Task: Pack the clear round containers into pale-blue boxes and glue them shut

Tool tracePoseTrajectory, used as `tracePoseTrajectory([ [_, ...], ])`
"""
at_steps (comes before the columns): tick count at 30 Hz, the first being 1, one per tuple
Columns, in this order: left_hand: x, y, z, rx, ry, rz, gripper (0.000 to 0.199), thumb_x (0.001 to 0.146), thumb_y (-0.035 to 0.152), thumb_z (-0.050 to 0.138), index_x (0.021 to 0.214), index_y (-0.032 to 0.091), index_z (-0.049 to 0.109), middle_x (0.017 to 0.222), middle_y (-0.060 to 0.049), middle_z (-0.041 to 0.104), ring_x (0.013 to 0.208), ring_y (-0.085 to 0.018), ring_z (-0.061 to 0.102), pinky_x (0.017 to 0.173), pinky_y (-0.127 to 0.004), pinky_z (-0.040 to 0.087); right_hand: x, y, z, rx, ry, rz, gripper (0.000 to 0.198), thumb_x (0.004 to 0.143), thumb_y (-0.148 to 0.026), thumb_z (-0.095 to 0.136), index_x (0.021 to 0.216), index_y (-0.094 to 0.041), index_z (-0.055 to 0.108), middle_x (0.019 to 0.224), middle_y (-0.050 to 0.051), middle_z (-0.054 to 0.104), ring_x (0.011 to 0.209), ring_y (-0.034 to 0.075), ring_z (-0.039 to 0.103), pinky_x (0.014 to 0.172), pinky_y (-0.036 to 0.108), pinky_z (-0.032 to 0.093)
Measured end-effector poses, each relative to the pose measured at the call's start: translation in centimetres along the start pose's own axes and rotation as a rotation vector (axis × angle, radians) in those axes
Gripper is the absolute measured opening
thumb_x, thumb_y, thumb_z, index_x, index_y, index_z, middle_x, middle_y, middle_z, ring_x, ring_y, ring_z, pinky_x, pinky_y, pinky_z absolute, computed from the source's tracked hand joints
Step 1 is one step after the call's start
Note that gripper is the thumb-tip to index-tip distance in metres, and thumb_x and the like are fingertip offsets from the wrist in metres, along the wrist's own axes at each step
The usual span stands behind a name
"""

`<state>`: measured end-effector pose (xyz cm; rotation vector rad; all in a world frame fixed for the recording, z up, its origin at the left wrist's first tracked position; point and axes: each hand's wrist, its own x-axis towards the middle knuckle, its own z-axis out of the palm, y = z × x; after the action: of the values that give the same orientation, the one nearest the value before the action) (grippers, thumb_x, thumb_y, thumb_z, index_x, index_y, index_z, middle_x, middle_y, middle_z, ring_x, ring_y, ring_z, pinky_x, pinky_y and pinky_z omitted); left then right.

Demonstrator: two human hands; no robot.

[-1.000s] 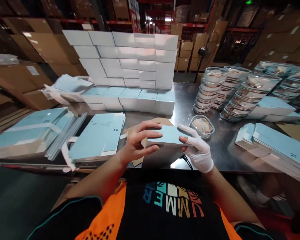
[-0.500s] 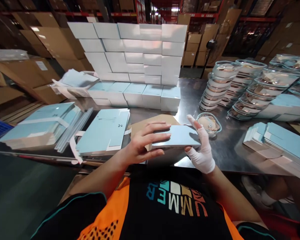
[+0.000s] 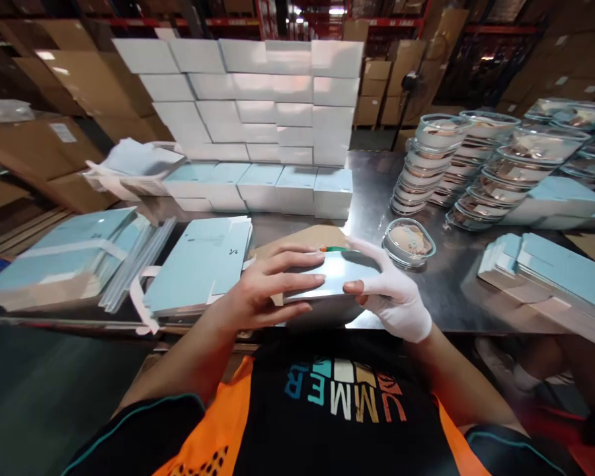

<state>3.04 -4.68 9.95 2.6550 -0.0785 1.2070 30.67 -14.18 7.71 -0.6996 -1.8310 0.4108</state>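
A small pale blue box is held between my hands just above the table's front edge, its shiny top facing me. My bare left hand grips its left side, fingers laid over the top. My right hand, in a white glove with the thumb tip bare, closes round the right end. The thumb presses on the near edge; the other fingertips are hidden behind the box. A bit of green and orange shows at the far edge, too small to name. Beyond lies a piece of brown cardboard.
White boxes form a tall wall at the back. Flat blue card blanks lie left, a strapped bundle beyond them. Right are a clear round container, stacks of similar containers and more flat blanks. The table is metal.
My right hand has shifted inward, its raised fingers now folded behind the box's right end and its thumb on the near edge. Green and orange now show behind the box.
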Motion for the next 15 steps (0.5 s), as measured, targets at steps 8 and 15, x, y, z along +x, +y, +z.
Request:
tracePoseTrajectory([
  [8,-1.5,-0.3,-1.9,0.113,-0.146,-0.011,0.06,0.102,0.009,0.069,0.159,0.028,0.059,0.156,-0.014,0.062,0.155,-0.03,0.053,0.123,-0.045,0.052,0.5,0.4,2.3,-0.312,-0.013,-0.155,0.021,0.111,-0.031,0.066,0.123,-0.025,0.083,0.169,0.011,0.053,0.15,0.026,0.058,0.126,0.047,0.049],
  [15,1.4,0.4,-2.6,0.353,-0.271,0.051,0.057,0.108,0.052,0.064,0.155,0.02,0.061,0.151,-0.013,0.069,0.132,-0.026,0.069,0.125,-0.039,0.043,0.7,0.7,3.9,-0.346,-0.129,-0.146,0.103,0.111,-0.061,0.059,0.181,-0.016,-0.002,0.186,0.025,0.011,0.173,0.03,0.022,0.136,0.047,0.035],
])
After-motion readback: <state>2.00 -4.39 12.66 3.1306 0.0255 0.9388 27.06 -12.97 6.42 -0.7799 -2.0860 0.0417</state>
